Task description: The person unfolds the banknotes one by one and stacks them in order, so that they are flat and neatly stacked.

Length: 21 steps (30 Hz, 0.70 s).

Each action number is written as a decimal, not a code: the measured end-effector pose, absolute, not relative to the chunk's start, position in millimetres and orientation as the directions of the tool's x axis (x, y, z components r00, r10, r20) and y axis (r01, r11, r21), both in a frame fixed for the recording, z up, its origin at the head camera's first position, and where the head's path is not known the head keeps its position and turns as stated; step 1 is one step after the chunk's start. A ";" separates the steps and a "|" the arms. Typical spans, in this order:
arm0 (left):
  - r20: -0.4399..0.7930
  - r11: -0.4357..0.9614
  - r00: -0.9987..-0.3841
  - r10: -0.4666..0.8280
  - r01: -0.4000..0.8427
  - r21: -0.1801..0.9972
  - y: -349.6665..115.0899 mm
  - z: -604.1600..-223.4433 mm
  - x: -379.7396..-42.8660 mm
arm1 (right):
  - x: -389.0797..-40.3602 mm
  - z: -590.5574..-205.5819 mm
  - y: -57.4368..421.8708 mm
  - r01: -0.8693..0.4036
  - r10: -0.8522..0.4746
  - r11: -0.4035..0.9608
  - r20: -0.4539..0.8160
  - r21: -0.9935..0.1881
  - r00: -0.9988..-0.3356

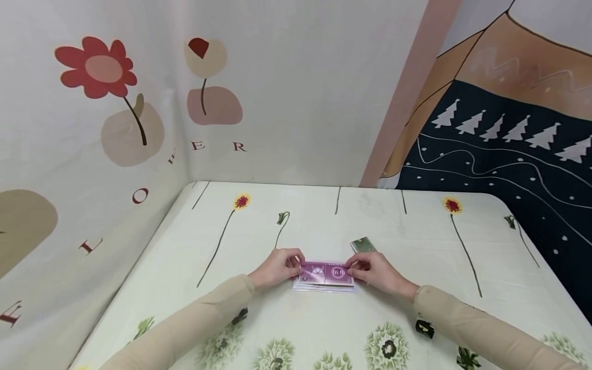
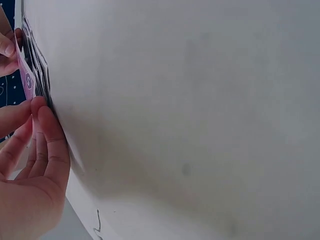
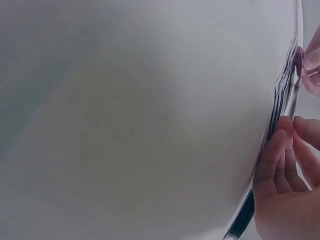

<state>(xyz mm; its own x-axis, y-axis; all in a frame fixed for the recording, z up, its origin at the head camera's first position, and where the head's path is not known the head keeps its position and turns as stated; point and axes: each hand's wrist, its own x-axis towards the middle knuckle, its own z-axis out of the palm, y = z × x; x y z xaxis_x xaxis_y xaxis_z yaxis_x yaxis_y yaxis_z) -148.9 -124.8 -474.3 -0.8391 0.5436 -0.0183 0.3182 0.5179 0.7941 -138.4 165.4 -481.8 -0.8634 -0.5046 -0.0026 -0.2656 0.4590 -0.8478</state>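
Observation:
A purple banknote (image 1: 326,273) marked 伍角 lies level between my hands in the head view. My left hand (image 1: 279,268) pinches its left end between thumb and fingers, and my right hand (image 1: 380,271) pinches the right end. Just under it is a stack of notes (image 1: 324,289), its pale front edge showing. From the side, the left wrist view shows several layered note edges (image 2: 40,67) beside the purple one. A small green bundle (image 1: 363,244), seemingly notes too, lies behind the right hand, which partly covers it.
The table is spread with a white cloth (image 1: 296,324) printed with flowers. A pale curtain (image 1: 296,103) with flowers and letters stands behind and to the left. Dark fabric with white trees (image 1: 490,139) hangs at the right.

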 end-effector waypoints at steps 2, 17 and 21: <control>-0.026 0.515 -0.835 0.549 0.314 0.798 -124.8 -474.5 -149.0 | -137.8 -481.8 164.7 -0.273 -0.507 0.465 -0.001 -0.842 -0.862; -0.096 0.549 -0.831 0.547 0.270 0.791 -118.7 -473.4 -153.0 | -144.4 -485.2 161.5 -0.343 -0.522 0.505 0.036 -0.792 -0.852; -0.119 0.546 -0.832 0.542 0.241 0.802 -119.1 -472.6 -152.9 | -144.5 -485.4 161.0 -0.326 -0.517 0.507 0.021 -0.798 -0.855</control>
<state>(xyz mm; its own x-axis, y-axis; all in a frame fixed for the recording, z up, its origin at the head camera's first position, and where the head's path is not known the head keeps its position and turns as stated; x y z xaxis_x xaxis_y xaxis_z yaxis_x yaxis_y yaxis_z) -152.9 -119.1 -472.6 -0.8320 0.5418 -0.1193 0.2406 0.5462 0.8024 -144.5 161.0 -485.4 -0.8555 -0.5174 0.0214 -0.3265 0.5068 -0.7978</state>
